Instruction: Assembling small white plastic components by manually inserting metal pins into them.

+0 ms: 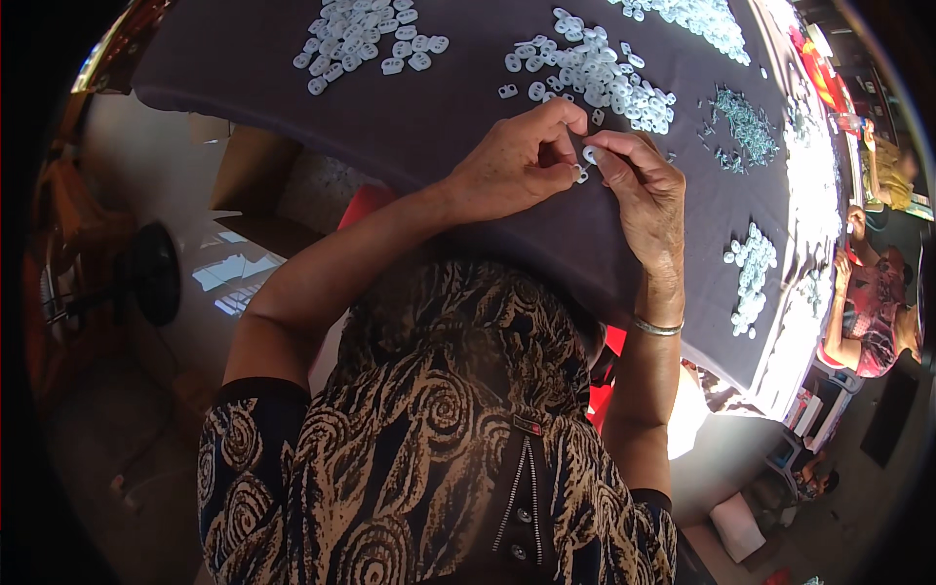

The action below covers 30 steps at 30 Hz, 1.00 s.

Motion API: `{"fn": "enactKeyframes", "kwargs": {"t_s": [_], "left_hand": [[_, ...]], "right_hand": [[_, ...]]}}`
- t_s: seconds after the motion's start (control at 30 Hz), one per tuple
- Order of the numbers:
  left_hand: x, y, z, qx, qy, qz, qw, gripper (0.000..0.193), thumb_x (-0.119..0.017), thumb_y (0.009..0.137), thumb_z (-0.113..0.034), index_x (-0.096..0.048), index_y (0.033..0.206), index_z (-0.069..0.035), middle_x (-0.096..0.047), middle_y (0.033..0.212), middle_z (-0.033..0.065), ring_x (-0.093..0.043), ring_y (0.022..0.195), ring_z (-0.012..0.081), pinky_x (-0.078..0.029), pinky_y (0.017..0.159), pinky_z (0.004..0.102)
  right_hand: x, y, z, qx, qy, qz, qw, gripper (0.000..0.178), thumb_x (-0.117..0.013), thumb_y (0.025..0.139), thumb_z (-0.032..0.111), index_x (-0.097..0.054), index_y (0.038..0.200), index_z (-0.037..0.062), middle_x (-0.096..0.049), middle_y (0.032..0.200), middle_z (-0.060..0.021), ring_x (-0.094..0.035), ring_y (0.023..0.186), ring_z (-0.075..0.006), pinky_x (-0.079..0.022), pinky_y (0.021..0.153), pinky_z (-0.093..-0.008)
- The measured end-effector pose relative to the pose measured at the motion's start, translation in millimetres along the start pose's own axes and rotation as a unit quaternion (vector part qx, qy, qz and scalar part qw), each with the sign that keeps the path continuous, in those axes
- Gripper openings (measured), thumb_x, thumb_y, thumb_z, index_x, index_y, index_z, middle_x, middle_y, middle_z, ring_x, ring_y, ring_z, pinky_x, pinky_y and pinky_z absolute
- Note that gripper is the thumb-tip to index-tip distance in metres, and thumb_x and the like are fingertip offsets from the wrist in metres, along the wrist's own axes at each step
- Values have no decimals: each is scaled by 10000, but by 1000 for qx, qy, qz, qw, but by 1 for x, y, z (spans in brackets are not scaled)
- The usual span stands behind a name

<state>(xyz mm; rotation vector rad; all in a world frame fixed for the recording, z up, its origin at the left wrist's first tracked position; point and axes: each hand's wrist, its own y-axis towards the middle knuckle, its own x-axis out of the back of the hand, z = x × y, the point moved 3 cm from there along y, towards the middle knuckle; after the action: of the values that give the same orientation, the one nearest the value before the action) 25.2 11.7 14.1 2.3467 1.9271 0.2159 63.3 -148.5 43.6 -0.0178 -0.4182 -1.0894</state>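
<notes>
Over the dark tablecloth (419,127), my two hands meet with their fingertips close together. My left hand (507,161) is closed in a pinch, and a small white plastic piece with holes (582,175) shows at its thumb tip. Between the thumb and forefinger of my right hand (645,190) is a small white round piece (589,154). The two pieces are nearly touching; whether they are joined I cannot tell. Just beyond my fingers spreads a heap of white two-holed plastic pieces (609,78), with one loose piece (598,116) beside my right forefinger.
Another heap of white pieces (356,34) lies at the far left, and more (697,24) at the far right. Thin greenish metal-looking bits (746,132) and small pale pieces (751,273) lie to the right. A cardboard box (258,180) stands left below the table. Other people (873,307) sit at right.
</notes>
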Motion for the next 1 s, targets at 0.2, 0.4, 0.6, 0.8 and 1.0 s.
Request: {"fn": "enactKeyframes", "kwargs": {"t_s": [0.2, 0.4, 0.6, 0.8, 1.0], "left_hand": [[0, 0, 2, -6, 3, -5, 1000, 360, -608, 828, 7, -468, 1157, -41, -584, 814, -14, -542, 749, 35, -418, 625, 185], [0, 0, 2, -8, 12, -9, 1000, 359, -610, 825, 10, -471, 1152, -41, -581, 810, -14, -537, 739, 34, -419, 622, 183], [0, 1, 3, -18, 8, -7, 1000, 351, -613, 823, 12, -475, 1142, -40, -572, 801, -19, -528, 722, 30, -410, 607, 181], [0, 1, 4, -17, 11, -13, 1000, 341, -610, 818, 21, -481, 1126, -47, -565, 802, -20, -521, 712, 30, -405, 599, 184], [1, 0, 4, -18, 8, -24, 1000, 331, -605, 818, 29, -483, 1115, -51, -558, 801, -19, -517, 709, 30, -398, 595, 180]], "right_hand": [[0, 0, 3, 1, -13, 2, 1000, 142, -627, 873, 24, -675, 1006, 9, -577, 865, 12, -481, 708, -62, -406, 649, -202], [1, 0, 1, 2, -12, -11, 1000, 136, -623, 877, 21, -674, 1002, 8, -582, 876, 18, -480, 716, -55, -401, 656, -197], [0, 0, 3, 0, -15, -5, 1000, 138, -622, 876, 16, -674, 1004, 8, -590, 889, 13, -501, 750, -60, -411, 682, -198], [-1, 0, 4, 1, -27, 4, 1000, 133, -619, 876, 11, -675, 996, 10, -602, 895, -1, -534, 806, -70, -423, 738, -205], [-7, -1, 0, 6, -21, 21, 1000, 107, -612, 879, 4, -660, 973, 5, -612, 889, 0, -537, 792, -67, -426, 727, -203]]}}
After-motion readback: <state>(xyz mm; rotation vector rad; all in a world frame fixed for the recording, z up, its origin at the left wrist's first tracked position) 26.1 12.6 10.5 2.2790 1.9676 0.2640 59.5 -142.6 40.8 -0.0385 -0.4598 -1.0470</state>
